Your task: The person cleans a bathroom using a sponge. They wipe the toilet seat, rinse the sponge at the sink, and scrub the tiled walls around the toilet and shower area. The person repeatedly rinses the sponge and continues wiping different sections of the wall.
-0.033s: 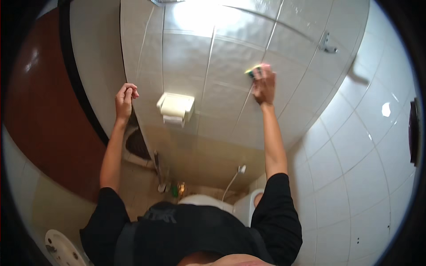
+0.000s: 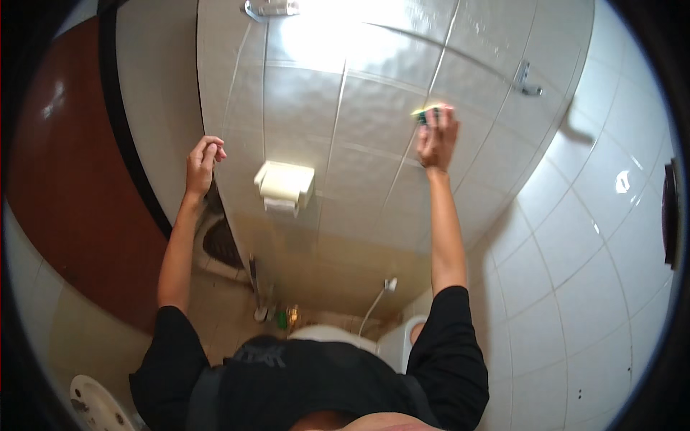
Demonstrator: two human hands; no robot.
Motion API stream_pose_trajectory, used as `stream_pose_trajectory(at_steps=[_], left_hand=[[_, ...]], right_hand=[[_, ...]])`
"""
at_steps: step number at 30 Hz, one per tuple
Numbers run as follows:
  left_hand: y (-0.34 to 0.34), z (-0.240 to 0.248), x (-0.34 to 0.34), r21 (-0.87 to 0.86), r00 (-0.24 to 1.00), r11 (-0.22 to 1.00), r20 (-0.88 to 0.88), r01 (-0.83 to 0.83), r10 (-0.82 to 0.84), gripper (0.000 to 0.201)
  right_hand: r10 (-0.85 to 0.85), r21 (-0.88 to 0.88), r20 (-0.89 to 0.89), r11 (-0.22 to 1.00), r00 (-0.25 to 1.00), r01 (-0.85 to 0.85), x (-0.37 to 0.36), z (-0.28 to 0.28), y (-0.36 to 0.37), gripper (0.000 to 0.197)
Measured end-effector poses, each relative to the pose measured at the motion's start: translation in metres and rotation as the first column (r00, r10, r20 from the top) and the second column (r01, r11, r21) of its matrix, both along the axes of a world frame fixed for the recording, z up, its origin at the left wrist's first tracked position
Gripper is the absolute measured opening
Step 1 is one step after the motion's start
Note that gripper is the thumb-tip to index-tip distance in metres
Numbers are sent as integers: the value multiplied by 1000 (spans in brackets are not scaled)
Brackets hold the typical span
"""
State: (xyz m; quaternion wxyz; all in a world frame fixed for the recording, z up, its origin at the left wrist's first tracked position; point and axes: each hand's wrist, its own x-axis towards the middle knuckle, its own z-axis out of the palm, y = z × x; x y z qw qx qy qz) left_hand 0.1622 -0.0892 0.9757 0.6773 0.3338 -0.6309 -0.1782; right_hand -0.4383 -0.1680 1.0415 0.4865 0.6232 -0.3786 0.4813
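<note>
My right hand [image 2: 439, 140] is pressed against the grey tiled wall [image 2: 374, 115], its fingers closed over a yellow and dark green scrubbing sponge [image 2: 421, 115]. Only the sponge's left edge shows past the fingers. To the left, my left hand [image 2: 202, 165] is raised near the wall's left edge. Its fingers are loosely curled in, and I see nothing in them. Between the two hands, a cream toilet paper holder [image 2: 290, 179] is fixed to the wall, nearer the left hand.
A metal fitting [image 2: 272, 9] and a hook-like bracket [image 2: 528, 80] stick out from the wall higher up. Below are a white toilet [image 2: 334, 335], a hose sprayer [image 2: 389, 285] and a green bottle [image 2: 282, 320]. A brown door [image 2: 86, 179] stands left; a washbasin [image 2: 93, 406] is at lower left.
My right hand has slid a little to the right along the tiles with the sponge. My left hand has hardly moved. The view has shifted slightly, showing more of the upper metal fitting.
</note>
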Motion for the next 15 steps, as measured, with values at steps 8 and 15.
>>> stream_pose_trajectory(at_steps=[8, 15], left_hand=[[-45, 37, -58, 31, 988, 998, 149, -50, 45, 24], [-87, -2, -111, -133, 984, 989, 155, -67, 87, 26]], right_hand=[[-72, -196, 461, 964, 884, 180, 57, 198, -7, 88], [-22, -160, 15, 987, 1000, 24, 73, 154, -6, 76]])
